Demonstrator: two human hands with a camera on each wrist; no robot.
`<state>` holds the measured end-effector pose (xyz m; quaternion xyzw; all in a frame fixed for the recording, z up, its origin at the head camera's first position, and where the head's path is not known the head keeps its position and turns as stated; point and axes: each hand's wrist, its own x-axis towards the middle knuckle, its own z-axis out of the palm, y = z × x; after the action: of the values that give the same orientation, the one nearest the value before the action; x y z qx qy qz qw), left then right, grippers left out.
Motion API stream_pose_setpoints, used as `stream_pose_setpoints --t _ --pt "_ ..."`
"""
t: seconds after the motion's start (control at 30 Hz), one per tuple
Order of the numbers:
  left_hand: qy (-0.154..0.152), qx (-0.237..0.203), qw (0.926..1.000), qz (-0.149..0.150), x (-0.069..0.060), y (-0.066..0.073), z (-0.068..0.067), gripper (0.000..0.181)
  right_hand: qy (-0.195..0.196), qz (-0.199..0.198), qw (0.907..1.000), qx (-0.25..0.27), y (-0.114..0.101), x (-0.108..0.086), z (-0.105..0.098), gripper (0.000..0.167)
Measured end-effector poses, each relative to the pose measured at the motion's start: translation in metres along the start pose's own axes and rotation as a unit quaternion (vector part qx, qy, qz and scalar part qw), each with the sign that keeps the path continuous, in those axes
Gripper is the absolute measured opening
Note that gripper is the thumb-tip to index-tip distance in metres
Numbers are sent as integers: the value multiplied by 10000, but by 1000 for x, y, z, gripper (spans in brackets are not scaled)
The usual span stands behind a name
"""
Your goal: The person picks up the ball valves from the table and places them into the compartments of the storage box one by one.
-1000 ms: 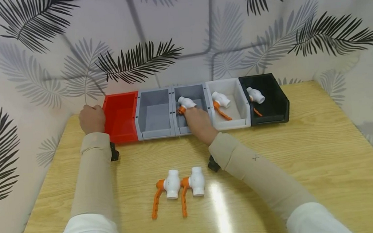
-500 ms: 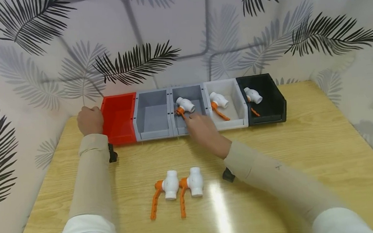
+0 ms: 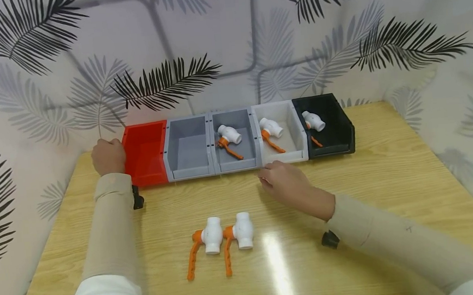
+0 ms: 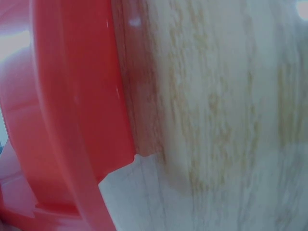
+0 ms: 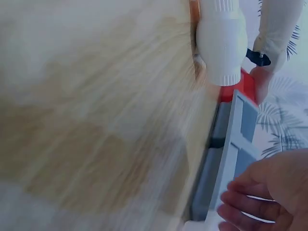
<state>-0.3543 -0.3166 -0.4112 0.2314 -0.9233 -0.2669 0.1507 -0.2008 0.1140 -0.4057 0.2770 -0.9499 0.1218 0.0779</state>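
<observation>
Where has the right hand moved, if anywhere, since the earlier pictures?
Yes: in the head view, the right hand moved down and rightward from the middle gray bin.

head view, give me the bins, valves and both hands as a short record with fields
bins, left to right: red bin, first gray bin, second gray bin, white bin, black bin
binned valves: one each in second gray bin, white bin, black bin
loose valves: two, side by side on the table, orange handles toward the person
left hand: at red bin's left side, grip unclear
right hand: in front of white bin, holding nothing
</observation>
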Motion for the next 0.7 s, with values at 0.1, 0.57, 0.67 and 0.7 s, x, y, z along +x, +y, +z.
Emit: stream_pose_setpoints --t 0.1,0.57,0.67,0.7 --pt "-34 -4 10000 7 0 -1 0 43 -464 372 9968 542 15 -15 -1 15" --pt "48 124 9999 21 -5 -1 -1 47 -242 1422 9803 1348 105 -65 -40 27" --pt "102 151 9998 -2 -6 0 0 47 31 1584 9758 1510 125 -66 -51 35" --pt "96 148 9998 13 -7 0 1 47 128 1669 9746 1489 131 -65 -56 38"
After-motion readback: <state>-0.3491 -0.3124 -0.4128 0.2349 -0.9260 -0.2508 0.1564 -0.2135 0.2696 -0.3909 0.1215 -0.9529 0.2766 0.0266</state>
